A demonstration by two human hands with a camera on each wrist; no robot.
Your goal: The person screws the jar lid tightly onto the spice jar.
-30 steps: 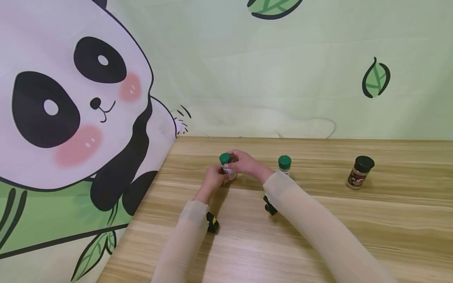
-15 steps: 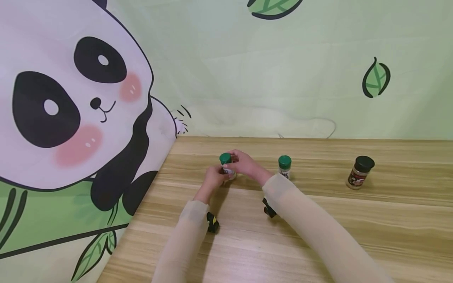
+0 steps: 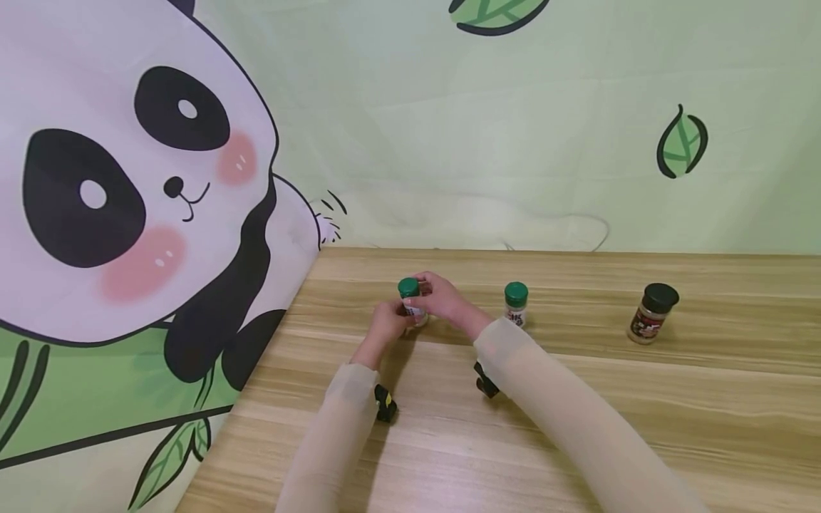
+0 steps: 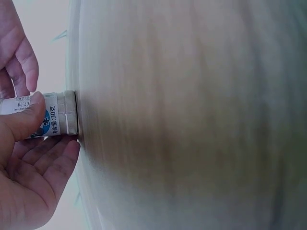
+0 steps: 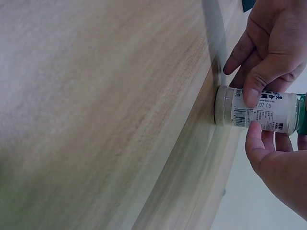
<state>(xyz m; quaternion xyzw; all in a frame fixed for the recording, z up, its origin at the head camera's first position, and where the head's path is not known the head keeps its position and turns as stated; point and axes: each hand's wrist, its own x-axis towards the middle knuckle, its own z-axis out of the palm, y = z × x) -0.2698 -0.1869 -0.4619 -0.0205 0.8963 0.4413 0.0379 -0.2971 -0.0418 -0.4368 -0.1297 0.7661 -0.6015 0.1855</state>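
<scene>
A small clear spice jar (image 3: 408,288) with a green lid and a white printed label stands upright at the left of the table; its base appears to meet the wood in the left wrist view. My left hand (image 3: 387,322) grips its body, the thumb pressed over the label (image 4: 53,120). From the other side my right hand (image 3: 442,296) holds the upper part near the lid. In the right wrist view the right hand (image 5: 283,167) has its thumb against the label and its fingers behind the jar. The hands hide much of the jar's body.
A second green-lidded spice jar (image 3: 516,305) stands behind the right sleeve, partly covered by it. Farther right is a wider spice jar (image 3: 649,317) with a black lid. The wooden table (image 3: 577,399) meets a panda-printed backdrop (image 3: 385,142) at its back and left edges.
My right forearm has shifted slightly left and down, so more of the second green-lidded jar shows. Both hands stay on the same jar, which stands where it was.
</scene>
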